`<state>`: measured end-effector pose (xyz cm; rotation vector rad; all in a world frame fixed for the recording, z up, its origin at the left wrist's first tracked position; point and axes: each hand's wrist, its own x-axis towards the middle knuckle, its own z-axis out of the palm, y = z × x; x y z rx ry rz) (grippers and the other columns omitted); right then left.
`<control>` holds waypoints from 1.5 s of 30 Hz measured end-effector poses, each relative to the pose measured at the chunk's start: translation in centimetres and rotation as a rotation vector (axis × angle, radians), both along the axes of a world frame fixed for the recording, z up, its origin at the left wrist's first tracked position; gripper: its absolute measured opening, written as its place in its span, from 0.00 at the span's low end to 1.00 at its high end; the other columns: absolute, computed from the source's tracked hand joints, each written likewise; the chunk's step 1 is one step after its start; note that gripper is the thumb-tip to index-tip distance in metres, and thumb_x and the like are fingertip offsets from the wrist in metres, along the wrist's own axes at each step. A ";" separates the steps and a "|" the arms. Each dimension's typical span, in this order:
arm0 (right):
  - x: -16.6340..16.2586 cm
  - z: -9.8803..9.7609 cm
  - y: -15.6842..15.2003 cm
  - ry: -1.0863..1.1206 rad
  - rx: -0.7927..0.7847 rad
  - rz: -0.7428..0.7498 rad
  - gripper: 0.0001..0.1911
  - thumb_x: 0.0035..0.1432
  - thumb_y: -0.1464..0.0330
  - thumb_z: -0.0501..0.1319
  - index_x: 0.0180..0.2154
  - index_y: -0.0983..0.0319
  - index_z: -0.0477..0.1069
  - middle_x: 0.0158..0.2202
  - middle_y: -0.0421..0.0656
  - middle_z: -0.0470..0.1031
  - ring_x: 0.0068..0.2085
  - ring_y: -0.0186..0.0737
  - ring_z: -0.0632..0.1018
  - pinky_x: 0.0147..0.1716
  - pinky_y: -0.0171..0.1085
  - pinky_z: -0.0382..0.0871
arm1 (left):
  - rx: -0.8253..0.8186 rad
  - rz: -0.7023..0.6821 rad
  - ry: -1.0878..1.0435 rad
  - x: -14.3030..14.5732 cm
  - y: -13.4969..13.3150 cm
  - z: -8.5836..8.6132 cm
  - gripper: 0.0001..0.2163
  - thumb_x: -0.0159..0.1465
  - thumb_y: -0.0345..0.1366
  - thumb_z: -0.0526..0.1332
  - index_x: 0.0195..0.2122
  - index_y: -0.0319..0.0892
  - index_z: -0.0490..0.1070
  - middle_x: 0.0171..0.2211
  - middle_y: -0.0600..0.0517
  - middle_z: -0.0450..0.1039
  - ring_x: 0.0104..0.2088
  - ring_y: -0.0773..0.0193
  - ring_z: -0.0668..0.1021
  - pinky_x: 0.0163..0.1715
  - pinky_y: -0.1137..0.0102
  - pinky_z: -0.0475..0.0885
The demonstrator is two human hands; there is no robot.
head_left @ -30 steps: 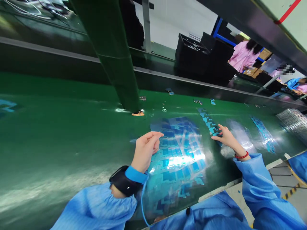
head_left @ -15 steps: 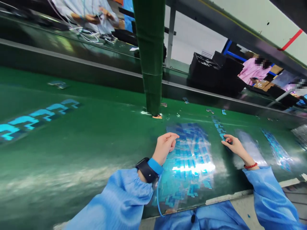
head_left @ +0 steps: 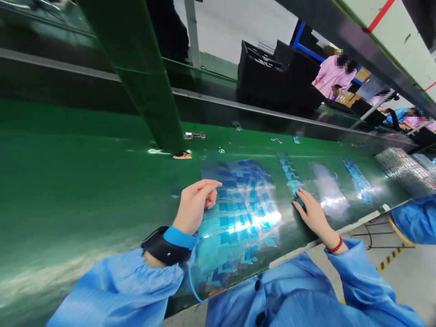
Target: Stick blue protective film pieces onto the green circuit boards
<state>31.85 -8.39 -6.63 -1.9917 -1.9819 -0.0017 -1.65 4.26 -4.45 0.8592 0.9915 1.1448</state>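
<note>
A clear film sheet (head_left: 238, 209) covered with blue stickers lies on the green conveyor belt (head_left: 85, 181) in front of me. My left hand (head_left: 194, 204) hovers at the sheet's left edge, fingers curled with thumb and forefinger pinched together; what they hold, if anything, is too small to see. My right hand (head_left: 311, 213) rests flat on the belt right of the sheet, fingers stretched onto the lower end of a strip of blue stickers (head_left: 290, 175). A black wrist strap (head_left: 163, 247) with a blue coiled cord sits on my left wrist, a red bracelet on my right.
A green post (head_left: 143, 81) comes down to the belt behind the sheet. More film and a second sticker strip (head_left: 357, 186) lie to the right, beside a silvery stack (head_left: 405, 168). Black trays (head_left: 272, 77) stand beyond the belt. Other people work at the far right; a blue sleeve (head_left: 413, 218) is close.
The view swung left and back again. My right hand slid down the sticker strip toward me and flattened. The left hand kept its pinch at the sheet's edge.
</note>
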 end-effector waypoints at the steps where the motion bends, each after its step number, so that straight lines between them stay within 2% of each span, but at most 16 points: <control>1: -0.3 0.1 -0.9 0.000 -0.009 0.008 0.26 0.64 0.57 0.52 0.59 0.63 0.62 0.61 0.54 0.63 0.61 0.53 0.65 0.59 0.54 0.62 | -0.004 0.004 0.004 0.0 0.0 0.1 0.06 0.51 0.35 0.63 0.26 0.37 0.74 0.12 0.59 0.57 0.14 0.74 0.59 0.14 0.77 0.51; 4: -0.8 0.6 -3.6 0.011 -0.039 0.045 0.30 0.62 0.57 0.56 0.61 0.62 0.58 0.63 0.53 0.60 0.63 0.54 0.62 0.59 0.56 0.60 | -0.015 0.011 0.010 0.1 0.0 0.3 0.05 0.50 0.35 0.63 0.25 0.38 0.73 0.12 0.59 0.57 0.14 0.74 0.59 0.14 0.77 0.51; 8: -0.8 1.6 -5.9 0.074 -0.055 0.114 0.28 0.62 0.61 0.56 0.62 0.59 0.56 0.63 0.50 0.61 0.63 0.49 0.63 0.61 0.52 0.60 | -0.027 0.008 0.016 0.2 -0.2 0.6 0.06 0.50 0.35 0.64 0.25 0.37 0.73 0.12 0.59 0.57 0.14 0.74 0.58 0.14 0.76 0.51; 11: -0.6 1.7 -5.9 0.110 -0.066 0.134 0.28 0.62 0.61 0.57 0.62 0.57 0.57 0.63 0.48 0.61 0.62 0.46 0.64 0.61 0.47 0.61 | -0.028 0.008 0.020 0.2 -0.2 0.9 0.06 0.50 0.35 0.64 0.25 0.37 0.73 0.12 0.59 0.57 0.14 0.74 0.58 0.15 0.76 0.51; 15: -0.8 1.2 -4.5 0.152 -0.014 0.037 0.32 0.59 0.58 0.60 0.62 0.60 0.56 0.64 0.52 0.57 0.64 0.52 0.60 0.61 0.55 0.58 | -0.033 0.001 0.028 0.1 -0.3 1.1 0.05 0.51 0.33 0.63 0.26 0.36 0.72 0.12 0.59 0.58 0.15 0.74 0.59 0.16 0.76 0.52; 18: -1.0 0.9 -3.4 0.185 0.014 -0.012 0.25 0.59 0.58 0.59 0.56 0.58 0.66 0.59 0.51 0.66 0.60 0.53 0.68 0.59 0.58 0.58 | -0.041 0.000 0.034 0.0 -0.3 1.2 0.05 0.51 0.32 0.63 0.27 0.35 0.72 0.12 0.59 0.58 0.15 0.74 0.60 0.16 0.76 0.52; 21: -1.6 0.8 -3.4 0.229 0.050 -0.032 0.14 0.60 0.60 0.59 0.46 0.55 0.75 0.51 0.46 0.75 0.52 0.50 0.76 0.58 0.56 0.62 | -0.044 0.003 0.039 0.0 -0.3 1.3 0.05 0.52 0.33 0.63 0.27 0.35 0.72 0.12 0.59 0.58 0.15 0.73 0.60 0.16 0.76 0.52; 26: -1.7 1.7 -4.8 0.331 0.147 -0.083 0.09 0.59 0.62 0.60 0.37 0.55 0.78 0.40 0.42 0.81 0.40 0.47 0.81 0.48 0.48 0.74 | -0.047 -0.001 0.045 0.1 -0.3 1.3 0.04 0.52 0.32 0.62 0.27 0.35 0.72 0.13 0.59 0.58 0.15 0.73 0.60 0.16 0.75 0.52; 29: 1.0 4.3 -4.8 0.390 0.295 -0.175 0.09 0.59 0.62 0.60 0.37 0.58 0.77 0.37 0.45 0.81 0.37 0.46 0.82 0.42 0.46 0.76 | -0.047 0.001 0.050 0.2 -0.3 1.3 0.04 0.52 0.31 0.62 0.26 0.35 0.72 0.13 0.58 0.58 0.15 0.73 0.59 0.16 0.75 0.52; 34: 8.3 12.4 -2.1 0.447 0.632 -0.314 0.13 0.63 0.60 0.55 0.42 0.64 0.68 0.42 0.52 0.78 0.37 0.43 0.81 0.35 0.42 0.77 | -0.049 0.009 0.048 0.1 -0.3 1.4 0.03 0.51 0.30 0.62 0.25 0.36 0.73 0.12 0.58 0.58 0.15 0.73 0.59 0.16 0.75 0.52; 36: 10.1 15.2 -1.3 0.412 0.778 -0.321 0.13 0.64 0.60 0.53 0.44 0.63 0.64 0.47 0.53 0.75 0.42 0.41 0.80 0.40 0.42 0.75 | -0.053 0.012 0.051 0.1 -0.2 1.4 0.03 0.50 0.30 0.62 0.24 0.36 0.73 0.12 0.58 0.58 0.15 0.72 0.59 0.16 0.75 0.52; 38: 10.6 16.5 -1.2 0.348 0.814 -0.268 0.11 0.64 0.62 0.53 0.45 0.61 0.62 0.51 0.52 0.72 0.49 0.41 0.77 0.48 0.44 0.71 | -0.055 0.016 0.052 0.2 -0.2 1.6 0.03 0.48 0.31 0.63 0.24 0.37 0.73 0.12 0.58 0.58 0.15 0.72 0.60 0.16 0.75 0.52; 39: 10.5 16.4 -1.4 0.313 0.781 -0.227 0.10 0.63 0.63 0.54 0.44 0.61 0.63 0.52 0.52 0.72 0.52 0.42 0.75 0.51 0.45 0.69 | -0.055 0.019 0.054 0.2 -0.1 1.7 0.03 0.48 0.31 0.63 0.24 0.37 0.74 0.12 0.57 0.58 0.15 0.72 0.60 0.16 0.75 0.52; 41: 10.1 15.1 -2.3 0.250 0.635 -0.150 0.06 0.63 0.65 0.55 0.41 0.60 0.64 0.51 0.50 0.73 0.53 0.43 0.74 0.53 0.47 0.67 | -0.064 0.028 0.059 0.4 -0.1 1.9 0.03 0.46 0.31 0.63 0.23 0.38 0.74 0.12 0.57 0.58 0.15 0.72 0.60 0.16 0.75 0.52; 45: 11.2 10.1 -4.3 0.169 0.275 -0.114 0.06 0.63 0.68 0.53 0.37 0.61 0.68 0.46 0.48 0.77 0.48 0.43 0.77 0.49 0.46 0.70 | -0.104 0.054 0.087 0.5 0.0 2.1 0.02 0.43 0.31 0.63 0.20 0.39 0.74 0.11 0.57 0.57 0.15 0.71 0.60 0.16 0.74 0.52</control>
